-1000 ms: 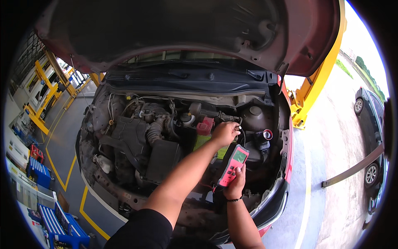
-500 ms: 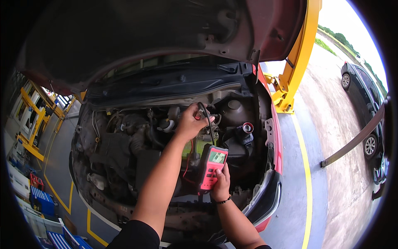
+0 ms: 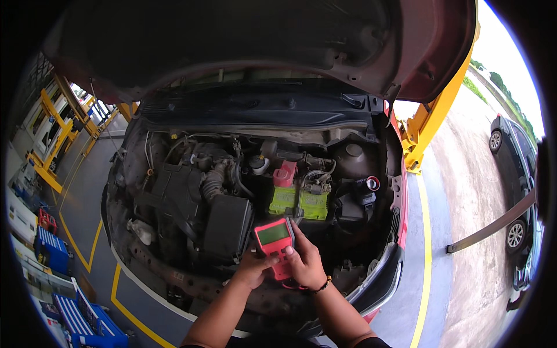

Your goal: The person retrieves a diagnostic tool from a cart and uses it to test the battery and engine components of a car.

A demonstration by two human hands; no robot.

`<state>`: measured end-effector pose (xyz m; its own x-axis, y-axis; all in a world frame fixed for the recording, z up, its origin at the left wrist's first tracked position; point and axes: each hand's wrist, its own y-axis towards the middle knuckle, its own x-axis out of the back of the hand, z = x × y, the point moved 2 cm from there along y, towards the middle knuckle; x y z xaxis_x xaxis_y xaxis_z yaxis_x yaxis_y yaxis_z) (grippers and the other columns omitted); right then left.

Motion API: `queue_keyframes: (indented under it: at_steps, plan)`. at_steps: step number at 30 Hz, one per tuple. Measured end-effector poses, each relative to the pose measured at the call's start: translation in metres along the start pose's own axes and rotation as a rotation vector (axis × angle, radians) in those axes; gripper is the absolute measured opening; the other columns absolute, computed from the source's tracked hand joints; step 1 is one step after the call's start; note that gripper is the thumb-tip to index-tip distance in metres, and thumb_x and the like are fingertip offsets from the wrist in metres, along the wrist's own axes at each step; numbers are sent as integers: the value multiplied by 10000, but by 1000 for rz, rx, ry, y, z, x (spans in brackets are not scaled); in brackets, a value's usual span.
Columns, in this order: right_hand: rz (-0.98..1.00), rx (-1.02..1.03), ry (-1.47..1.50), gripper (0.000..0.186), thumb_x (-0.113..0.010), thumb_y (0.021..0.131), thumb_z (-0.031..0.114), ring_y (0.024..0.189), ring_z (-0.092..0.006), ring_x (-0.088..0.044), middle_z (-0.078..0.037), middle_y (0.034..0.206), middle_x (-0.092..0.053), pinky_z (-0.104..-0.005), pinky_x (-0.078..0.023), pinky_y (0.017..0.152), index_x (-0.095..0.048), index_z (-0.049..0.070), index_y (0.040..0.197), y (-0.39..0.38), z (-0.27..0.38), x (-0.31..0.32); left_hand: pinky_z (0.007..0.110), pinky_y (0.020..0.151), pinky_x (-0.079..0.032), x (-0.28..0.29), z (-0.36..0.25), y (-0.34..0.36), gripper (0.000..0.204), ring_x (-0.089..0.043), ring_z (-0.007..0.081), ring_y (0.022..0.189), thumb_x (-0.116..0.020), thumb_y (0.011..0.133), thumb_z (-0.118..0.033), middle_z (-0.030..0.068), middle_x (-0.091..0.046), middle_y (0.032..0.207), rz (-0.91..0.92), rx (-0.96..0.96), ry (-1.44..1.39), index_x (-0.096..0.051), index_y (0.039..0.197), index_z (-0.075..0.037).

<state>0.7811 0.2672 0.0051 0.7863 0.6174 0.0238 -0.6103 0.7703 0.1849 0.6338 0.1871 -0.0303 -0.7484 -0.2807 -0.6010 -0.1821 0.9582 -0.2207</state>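
Both my hands hold a red and black handheld battery tester (image 3: 274,246) over the front of the open engine bay. Its small greenish screen shows nothing I can make out. My left hand (image 3: 253,269) closes on the tester's lower left side. Along the right edge, my right hand (image 3: 306,268) wraps round it, thumb on the front near the buttons. A bit of red lead shows under the right hand; the rest of the leads and their clamps are hidden. Just beyond the tester sits a car battery (image 3: 314,204) with a bright green top and a red terminal cover (image 3: 285,173).
A raised hood (image 3: 232,40) hangs over the bay. Left of the battery are a black box (image 3: 228,226) and a ribbed intake hose (image 3: 216,180). A yellow lift post (image 3: 432,124) stands right of the car; a dark car (image 3: 516,151) is parked farther right. Blue tool carts (image 3: 87,316) stand at lower left.
My left hand has come back from above the battery, where it held a black lead, to the tester. The tester has moved left and nearer, and its lit screen has gone blank.
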Motion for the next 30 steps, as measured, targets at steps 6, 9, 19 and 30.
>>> queue_keyframes:
  at_steps: [6,9,19,30]
  plan:
    - [-133,228,-568,305,-517,990,189,1108,-395,-585,-223,1214,-582,-415,-466,936,-641,-37,1154,70,26,2,450,931,-542,28,18,-41,504,-657,238,1061,-800,768,-78,74,-657,1144,-42,-22,-304,-582,1222,-64]
    - [-190,452,-1148,513,-522,975,306,1347,-381,-420,-223,1430,-464,-480,-325,1118,-496,-29,1361,138,-7,7,470,943,-538,40,49,-56,508,-654,269,1085,-784,783,-73,94,-654,1176,6,72,-416,-572,1244,-56]
    - [172,133,-1250,668,-494,959,430,1447,-333,-316,-208,1542,-350,-491,-201,1200,-377,18,1471,176,-76,14,498,931,-560,50,84,-79,519,-657,288,1106,-753,833,-146,133,-650,1199,189,145,-439,-534,1292,-42]
    - [-428,-221,-1416,489,-701,831,317,1068,-401,-617,-213,1197,-574,-509,-510,871,-557,138,1263,98,-7,200,516,962,-535,16,73,-29,591,-632,292,1146,-762,823,-207,128,-622,1253,393,249,-518,-505,1334,-57]
